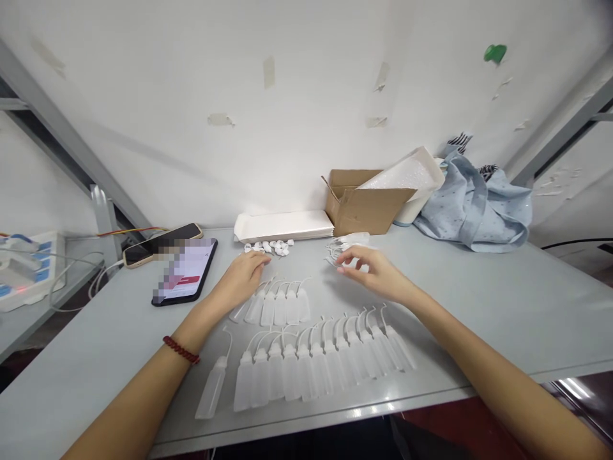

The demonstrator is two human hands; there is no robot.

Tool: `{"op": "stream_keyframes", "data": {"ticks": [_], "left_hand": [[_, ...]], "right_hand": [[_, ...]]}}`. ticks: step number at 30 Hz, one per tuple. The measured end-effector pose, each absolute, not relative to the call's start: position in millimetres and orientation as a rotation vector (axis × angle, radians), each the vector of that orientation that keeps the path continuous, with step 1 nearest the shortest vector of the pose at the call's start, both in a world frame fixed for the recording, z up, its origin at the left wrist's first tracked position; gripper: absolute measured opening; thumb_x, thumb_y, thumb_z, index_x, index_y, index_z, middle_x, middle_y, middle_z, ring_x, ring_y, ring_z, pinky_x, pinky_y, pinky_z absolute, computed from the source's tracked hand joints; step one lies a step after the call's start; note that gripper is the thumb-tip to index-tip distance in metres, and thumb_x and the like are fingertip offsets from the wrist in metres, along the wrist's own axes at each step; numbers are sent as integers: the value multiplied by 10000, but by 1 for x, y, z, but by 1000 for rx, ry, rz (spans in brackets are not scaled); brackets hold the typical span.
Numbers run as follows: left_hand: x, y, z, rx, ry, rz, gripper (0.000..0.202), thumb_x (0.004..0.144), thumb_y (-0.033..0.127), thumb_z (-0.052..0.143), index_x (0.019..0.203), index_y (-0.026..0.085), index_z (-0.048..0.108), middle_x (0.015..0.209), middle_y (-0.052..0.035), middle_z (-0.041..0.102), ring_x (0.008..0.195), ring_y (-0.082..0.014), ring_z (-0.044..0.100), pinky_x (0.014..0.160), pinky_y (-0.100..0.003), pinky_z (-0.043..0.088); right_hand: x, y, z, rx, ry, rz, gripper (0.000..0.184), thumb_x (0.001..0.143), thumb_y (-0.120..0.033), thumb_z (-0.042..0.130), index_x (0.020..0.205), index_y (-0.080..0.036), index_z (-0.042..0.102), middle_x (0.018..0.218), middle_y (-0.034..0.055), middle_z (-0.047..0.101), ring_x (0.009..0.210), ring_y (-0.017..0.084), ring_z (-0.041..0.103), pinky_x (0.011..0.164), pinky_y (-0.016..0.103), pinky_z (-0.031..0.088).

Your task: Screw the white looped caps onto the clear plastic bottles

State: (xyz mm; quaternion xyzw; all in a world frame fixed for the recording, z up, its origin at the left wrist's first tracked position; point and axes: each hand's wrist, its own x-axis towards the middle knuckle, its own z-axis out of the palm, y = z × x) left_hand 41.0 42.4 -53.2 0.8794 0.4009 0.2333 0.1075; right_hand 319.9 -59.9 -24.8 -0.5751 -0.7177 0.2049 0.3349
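Observation:
My left hand (243, 276) is beside a small heap of white caps (278, 248), its fingers curled together; whatever they may hold is hidden. Further right, my right hand (371, 271) has thumb and forefinger apart, close to a few white bottles with thin tubes (352, 239). In front of me lies a row of translucent squeeze bottles (318, 370) with thin bent spouts. A shorter row of the same bottles (286, 306) lies behind it, near my left wrist. One single bottle (211, 390) lies apart at the left.
A flat stack of white padded envelopes (285, 225) lies against the wall, with an open cardboard box (366, 207) beside it. A light-blue cloth bag (472, 204) is at back right. Two phones, one lit (186, 275), and a power strip (31, 268) are at left.

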Motion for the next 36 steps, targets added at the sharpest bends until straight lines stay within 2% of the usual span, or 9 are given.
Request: {"op": "stream_keyframes", "data": {"ticks": [2, 4, 7, 9, 11, 18, 25, 30, 36], "left_hand": [[40, 44, -53, 2592, 1201, 710, 378, 870, 170, 338, 1013, 132, 686, 1090, -118, 686, 1016, -248, 628, 934, -414, 482], [38, 45, -53, 2597, 1235, 747, 394, 871, 160, 323, 1030, 113, 680, 1125, -130, 669, 1036, -252, 616, 943, -414, 475], [34, 48, -53, 2610, 1289, 779, 400, 864, 155, 320, 1030, 95, 680, 1155, -149, 651, 1057, -277, 595, 960, -440, 458], [32, 50, -55, 2619, 1312, 765, 395, 861, 162, 328, 1023, 98, 682, 1126, -152, 662, 1045, -291, 594, 950, -456, 459], [31, 51, -57, 2627, 1319, 731, 387, 859, 175, 340, 1025, 101, 682, 1075, -151, 679, 1013, -292, 607, 935, -452, 466], [34, 49, -57, 2625, 1297, 638, 372, 854, 239, 394, 1054, 126, 687, 1029, -130, 677, 937, -269, 625, 863, -407, 499], [34, 48, -56, 2603, 1299, 598, 357, 871, 288, 409, 1026, 153, 701, 992, -112, 659, 855, -238, 614, 844, -385, 492], [34, 47, -52, 2584, 1330, 572, 367, 876, 326, 412, 1027, 166, 706, 928, -103, 649, 809, -239, 608, 814, -386, 490], [33, 45, -48, 2577, 1326, 509, 394, 864, 356, 418, 1028, 145, 708, 868, -109, 647, 805, -262, 619, 776, -380, 480]], "right_hand": [[311, -67, -23, -1380, -2012, 699, 161, 887, -279, 566, 997, -207, 658, 1031, 55, 663, 904, 176, 599, 736, 300, 482], [305, -73, -22, -1217, -2175, 798, 232, 922, -273, 533, 1127, -234, 633, 1153, 54, 634, 1026, 176, 582, 865, 333, 472], [299, -79, -21, -1032, -2372, 887, 323, 953, -300, 501, 1262, -241, 574, 1388, 59, 501, 1270, 188, 444, 1068, 384, 342], [298, -81, -21, -960, -2435, 948, 358, 956, -317, 500, 1302, -237, 550, 1476, 44, 414, 1342, 187, 361, 1105, 378, 301], [296, -82, -21, -911, -2461, 1007, 391, 955, -325, 505, 1334, -233, 523, 1489, 32, 404, 1354, 180, 337, 1109, 368, 302], [293, -83, -17, -936, -2459, 1068, 397, 951, -319, 509, 1310, -154, 547, 1426, 77, 487, 1325, 179, 369, 1099, 348, 322], [288, -85, -19, -932, -2391, 1064, 302, 953, -279, 501, 1224, -208, 612, 1279, 55, 608, 1235, 183, 469, 1054, 361, 368], [290, -83, -20, -1008, -2323, 975, 236, 953, -270, 493, 1094, -201, 670, 1104, 57, 682, 1088, 189, 559, 966, 363, 421], [293, -77, -27, -1218, -2226, 727, 80, 875, -238, 615, 862, -172, 657, 849, 33, 679, 822, 168, 604, 812, 324, 454]]}}
